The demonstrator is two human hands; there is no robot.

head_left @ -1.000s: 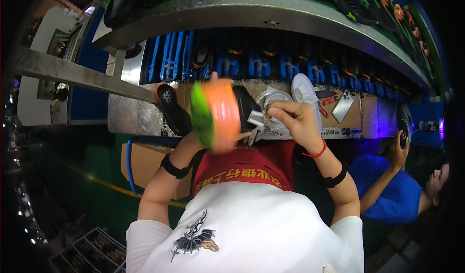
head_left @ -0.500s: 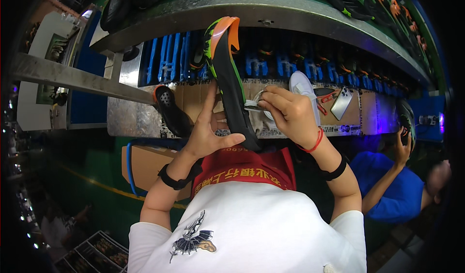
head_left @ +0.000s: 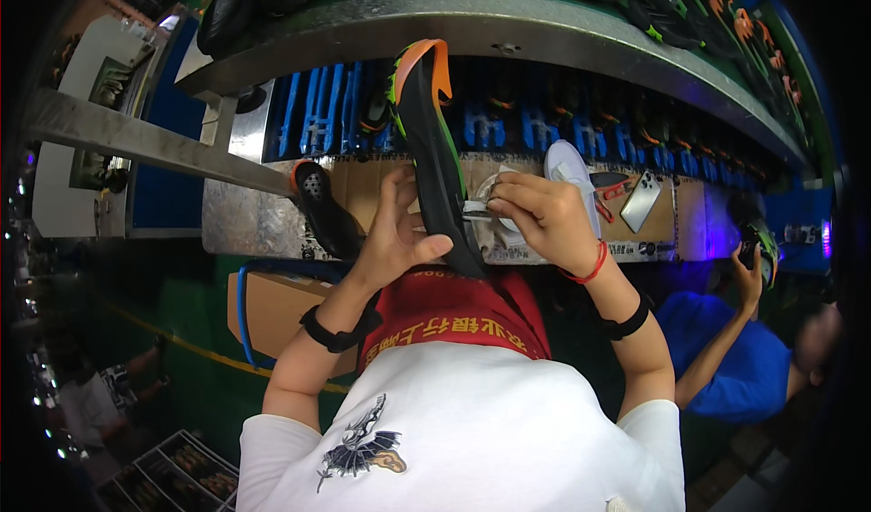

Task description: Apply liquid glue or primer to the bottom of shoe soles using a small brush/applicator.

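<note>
My left hand (head_left: 392,244) grips a long black shoe sole (head_left: 428,162) with an orange heel end and green edging, held upright over the bench. Its fingers lie behind the sole and its thumb reaches across the front near the lower end. At the sole's right edge, my right hand (head_left: 549,220) pinches a small whitish strip (head_left: 475,208) whose tip meets the sole; its exact kind is unclear. Crumpled pale cloth (head_left: 508,229) lies just behind those fingers. To the left on the bench rests a dark perforated shoe piece (head_left: 325,211).
A white shoe (head_left: 569,165), red-handled tool (head_left: 615,191) and phone (head_left: 641,201) lie on the bench's right. Above runs a metal rail (head_left: 454,24) below rows of soles. A cardboard box (head_left: 281,317) stands lower left. At right, a blue-clad person (head_left: 726,353) holds a sole.
The sole in my left hand has tilted and dropped slightly. My right hand stays at its edge with the whitish strip. The co-worker's hand and sole have shifted a little downward.
</note>
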